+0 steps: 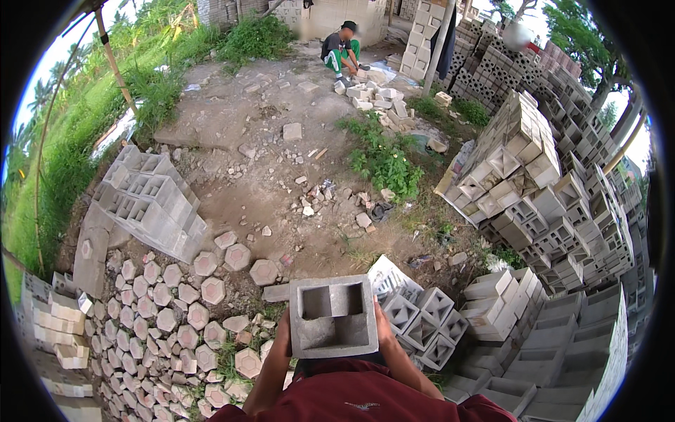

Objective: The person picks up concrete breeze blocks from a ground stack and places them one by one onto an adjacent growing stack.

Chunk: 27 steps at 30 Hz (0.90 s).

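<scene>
A grey concrete ventilation block (336,325) with a square face and hollow openings is held up in front of my body. My left hand (284,333) grips its left side, and my right hand (383,325) clasps the right side; most fingers are hidden by the block. Just right of it stand several grey vent blocks with triangular openings (426,325), a white printed sheet (394,277) lying against their far side. Hexagonal paving stones (186,336) cover the ground at my left.
A stack of grey hollow blocks (151,200) stands to the left. Tall block piles (517,144) and low pale blocks (492,302) line the right. Rubble (307,208) and a leafy plant (385,158) lie ahead. Far off, a person (342,50) sits beside broken blocks (380,97).
</scene>
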{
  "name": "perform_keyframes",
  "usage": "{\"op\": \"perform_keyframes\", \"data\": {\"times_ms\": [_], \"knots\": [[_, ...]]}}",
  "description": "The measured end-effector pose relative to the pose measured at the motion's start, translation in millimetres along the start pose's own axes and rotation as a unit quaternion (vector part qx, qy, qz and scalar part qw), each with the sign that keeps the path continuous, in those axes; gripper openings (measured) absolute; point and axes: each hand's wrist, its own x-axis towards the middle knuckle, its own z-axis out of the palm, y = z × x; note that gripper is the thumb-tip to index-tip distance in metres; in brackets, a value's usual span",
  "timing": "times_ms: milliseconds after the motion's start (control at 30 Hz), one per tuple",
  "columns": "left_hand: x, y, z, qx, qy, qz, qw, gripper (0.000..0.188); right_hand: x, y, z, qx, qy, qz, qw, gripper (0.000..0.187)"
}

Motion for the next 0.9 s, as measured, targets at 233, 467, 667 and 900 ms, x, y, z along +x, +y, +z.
{"op": "perform_keyframes", "data": {"times_ms": [233,467,667,900], "knots": [[-6,16,-79,-0.103,0.070,0.125,0.984,0.049,35,-14,82,-0.089,-0.140,-0.022,0.986,0.062],[-45,27,-105,-0.096,0.186,0.237,0.949,0.043,84,5,146,-0.137,-0.265,0.066,0.952,0.065],[-50,62,-106,-0.191,0.235,0.294,0.907,0.043,155,12,214,-0.131,-0.409,0.104,0.897,0.061],[-26,94,-128,-0.283,0.284,0.377,0.835,0.045,184,-22,317,-0.138,-0.507,0.166,0.835,0.056]]}}
